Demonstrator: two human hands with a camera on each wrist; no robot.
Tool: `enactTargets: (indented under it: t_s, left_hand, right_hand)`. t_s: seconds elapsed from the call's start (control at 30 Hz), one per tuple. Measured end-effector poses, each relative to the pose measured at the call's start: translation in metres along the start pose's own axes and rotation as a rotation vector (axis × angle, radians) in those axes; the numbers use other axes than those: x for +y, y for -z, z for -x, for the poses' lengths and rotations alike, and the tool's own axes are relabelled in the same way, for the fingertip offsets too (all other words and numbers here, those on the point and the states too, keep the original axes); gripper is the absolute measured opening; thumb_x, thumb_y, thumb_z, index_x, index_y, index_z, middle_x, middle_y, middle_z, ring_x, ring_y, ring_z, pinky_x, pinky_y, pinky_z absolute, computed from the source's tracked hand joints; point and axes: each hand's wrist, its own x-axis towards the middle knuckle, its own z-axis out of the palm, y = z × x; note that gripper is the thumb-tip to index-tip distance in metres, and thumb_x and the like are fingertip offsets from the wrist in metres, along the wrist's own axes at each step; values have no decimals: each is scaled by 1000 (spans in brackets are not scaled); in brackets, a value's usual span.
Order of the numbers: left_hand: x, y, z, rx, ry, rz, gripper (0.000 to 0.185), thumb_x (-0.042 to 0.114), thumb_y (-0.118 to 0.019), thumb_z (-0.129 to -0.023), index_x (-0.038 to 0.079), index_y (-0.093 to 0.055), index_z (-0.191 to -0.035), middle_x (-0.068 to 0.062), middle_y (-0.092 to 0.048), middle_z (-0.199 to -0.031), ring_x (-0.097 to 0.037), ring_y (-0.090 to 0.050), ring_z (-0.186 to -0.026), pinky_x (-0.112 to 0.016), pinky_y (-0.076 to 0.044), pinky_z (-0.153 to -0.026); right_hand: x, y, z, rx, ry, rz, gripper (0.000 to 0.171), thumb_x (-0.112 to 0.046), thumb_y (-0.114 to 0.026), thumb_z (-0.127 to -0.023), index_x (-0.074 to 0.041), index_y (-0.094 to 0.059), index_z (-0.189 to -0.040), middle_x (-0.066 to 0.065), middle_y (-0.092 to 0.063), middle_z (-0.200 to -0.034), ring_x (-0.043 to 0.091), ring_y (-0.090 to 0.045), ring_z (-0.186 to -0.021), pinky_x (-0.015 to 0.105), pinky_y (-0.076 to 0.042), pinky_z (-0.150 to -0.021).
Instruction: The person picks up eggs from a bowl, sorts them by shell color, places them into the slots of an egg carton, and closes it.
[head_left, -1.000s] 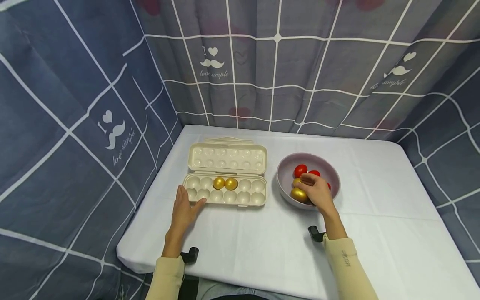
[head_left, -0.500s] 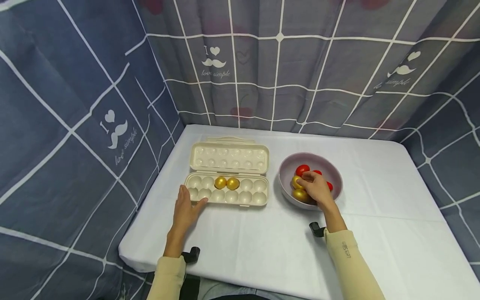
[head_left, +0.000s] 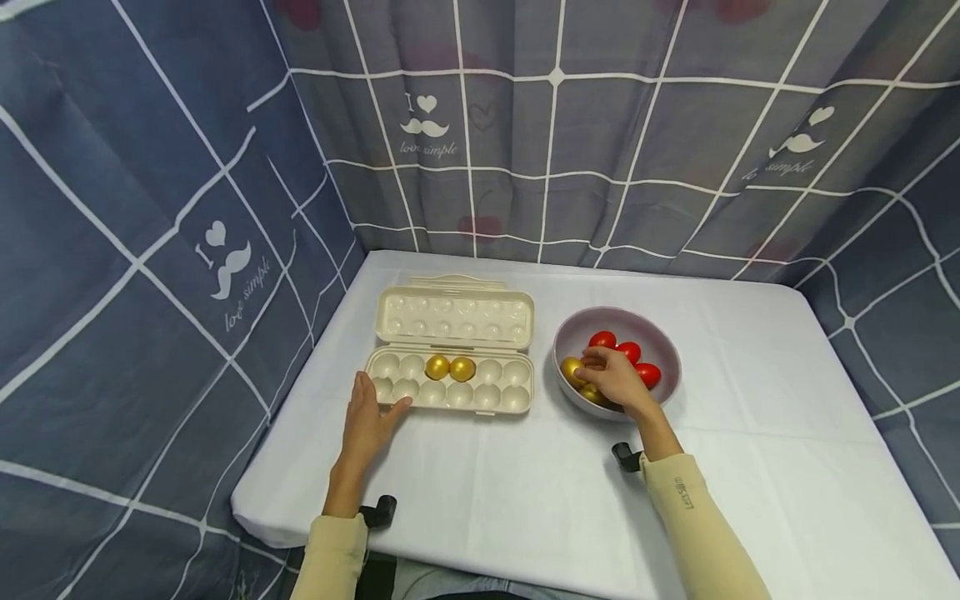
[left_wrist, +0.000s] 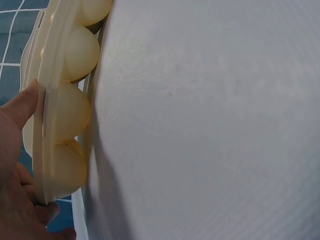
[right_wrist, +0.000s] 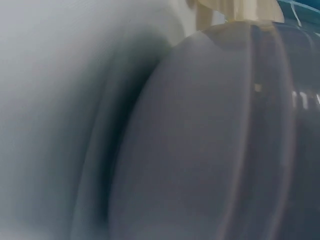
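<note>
While two gold eggs [head_left: 450, 367] already sit in the back row of our open carton [head_left: 450, 392], ten cups remain unfilled. Our right hand [head_left: 611, 379] reaches into the bowl [head_left: 663, 342], fingers curled round another gold egg [head_left: 573, 369] among red eggs [head_left: 626, 352]. Our left hand [head_left: 369, 417] rests flat against the carton's near corner on the white table [head_left: 525, 500].

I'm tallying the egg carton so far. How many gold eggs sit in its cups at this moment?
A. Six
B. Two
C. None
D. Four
B: in the head view the open egg carton holds two gold eggs, side by side in the middle of its back row, while every other cup is bare. The remaining eggs lie in the bowl by the right hand.
</note>
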Motion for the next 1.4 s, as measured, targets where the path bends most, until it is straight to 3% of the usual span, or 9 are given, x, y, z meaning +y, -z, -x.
enactTargets:
  t_s: [0.3,0.8,1.03,1.4]
  left_hand:
    - [0,0,1,-7,13,2,106,48,-64,-94,-14,1,-150,-31,4,-159,-43,3,-147,-55,-4,-117]
    - [0,-1,1,-4,19,0,104,46,-64,-94,-14,0,-150,-31,4,-159,-42,2,-147,-54,-4,-118]
    - [-3,-2,1,1,11,7,105,45,-65,-94,-14,0,-150,-32,4,-159,-42,3,-148,-54,-4,-118]
    - [-5,-3,1,5,1,-5,105,48,-63,-94,-13,1,-151,-31,4,-159,-42,3,-148,-56,-2,-117]
  right_hand:
    - [0,-12,-12,2,41,209,37,-11,-70,-89,5,-64,-122,17,-66,-107,31,-59,-95,46,-49,-90]
    - [-3,-12,-8,82,57,213,38,-10,-73,-85,7,-62,-117,21,-65,-109,34,-59,-96,49,-49,-89]
    - [-3,-11,-6,182,8,135,42,-9,-71,-82,7,-55,-117,24,-60,-115,37,-58,-101,47,-49,-89]
    - [-5,-9,-3,304,56,-57,44,-4,-70,-81,5,-62,-124,23,-67,-108,33,-62,-95,38,-49,-82]
